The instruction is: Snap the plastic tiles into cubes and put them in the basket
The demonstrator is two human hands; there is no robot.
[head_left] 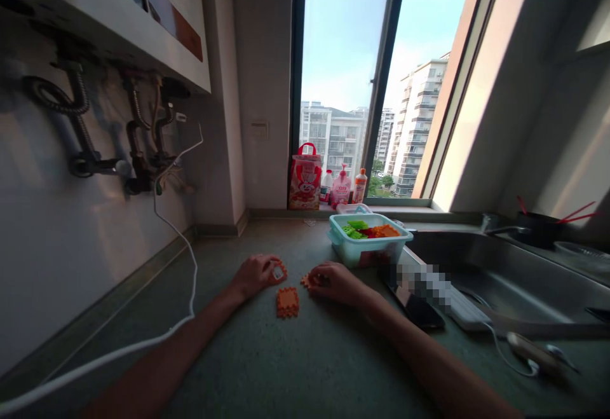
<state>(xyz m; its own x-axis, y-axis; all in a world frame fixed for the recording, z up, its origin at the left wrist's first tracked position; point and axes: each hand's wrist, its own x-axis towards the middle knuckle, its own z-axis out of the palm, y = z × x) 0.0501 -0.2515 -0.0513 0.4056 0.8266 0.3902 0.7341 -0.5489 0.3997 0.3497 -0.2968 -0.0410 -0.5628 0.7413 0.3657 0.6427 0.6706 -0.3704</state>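
My left hand (255,276) has its fingers closed on an orange toothed tile (284,271), held just above or against the countertop; a pale patch shows at its middle. Opposite it, my right hand (336,282) pinches another orange toothed piece (305,281), mostly covered by the fingers. The two pieces are apart. Between the hands and a little nearer to me lies an orange block of toothed square tiles (287,302), touched by neither hand.
A light blue tub (366,254) of green, red and orange pieces stands right of centre. A dark phone (414,304), a white power strip (462,308) and a sink (515,279) are further right. A white cable (193,266) crosses the left side. Bottles (342,187) and a red bag (305,180) line the windowsill.
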